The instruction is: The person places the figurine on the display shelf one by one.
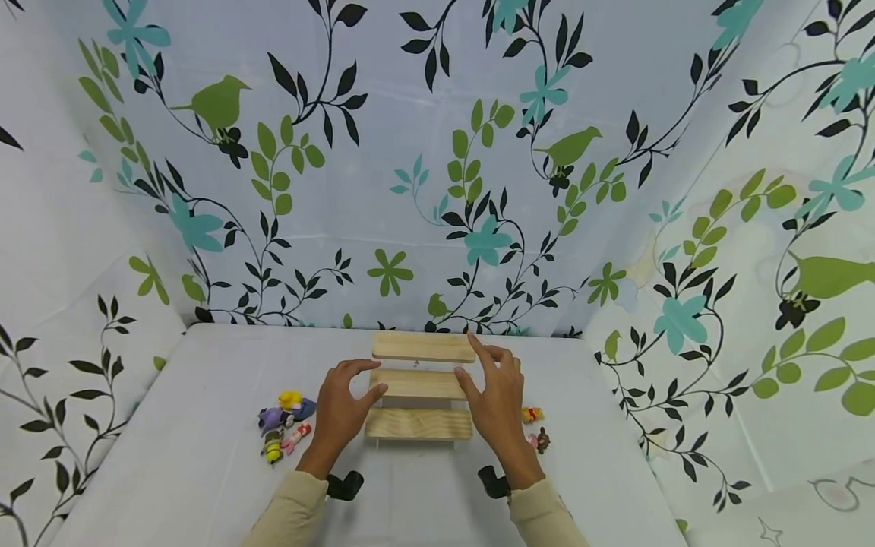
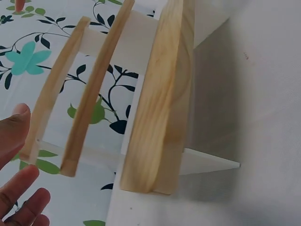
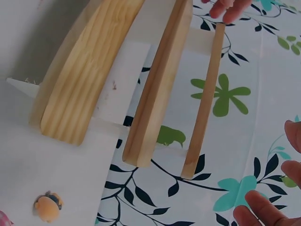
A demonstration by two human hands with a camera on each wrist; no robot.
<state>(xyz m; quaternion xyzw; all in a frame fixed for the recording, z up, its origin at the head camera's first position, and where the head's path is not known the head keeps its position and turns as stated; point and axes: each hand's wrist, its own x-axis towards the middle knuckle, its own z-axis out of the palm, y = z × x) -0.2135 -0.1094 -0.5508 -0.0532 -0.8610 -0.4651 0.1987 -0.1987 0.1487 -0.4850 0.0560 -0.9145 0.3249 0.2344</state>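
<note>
A small three-step rack with pale wooden slats on white side supports stands on the white table. Its front slat (image 1: 418, 425) is lowest, the middle slat (image 1: 418, 384) sits behind it, and the back slat (image 1: 422, 346) is highest. My left hand (image 1: 339, 406) is beside the rack's left end, thumb and fingers spread. At the right end my right hand (image 1: 497, 391) is held with fingers apart, index finger near the back slat. Neither hand holds anything. Whether any fingertip touches the wood I cannot tell.
Left of the rack lie several small toy figures, among them a yellow one (image 1: 290, 399), a purple one (image 1: 271, 419) and a pink one (image 1: 297, 437). To the right are an orange-yellow figure (image 1: 532, 415) and a brown one (image 1: 543, 441). A patterned cloth (image 1: 383, 190) hangs behind the table.
</note>
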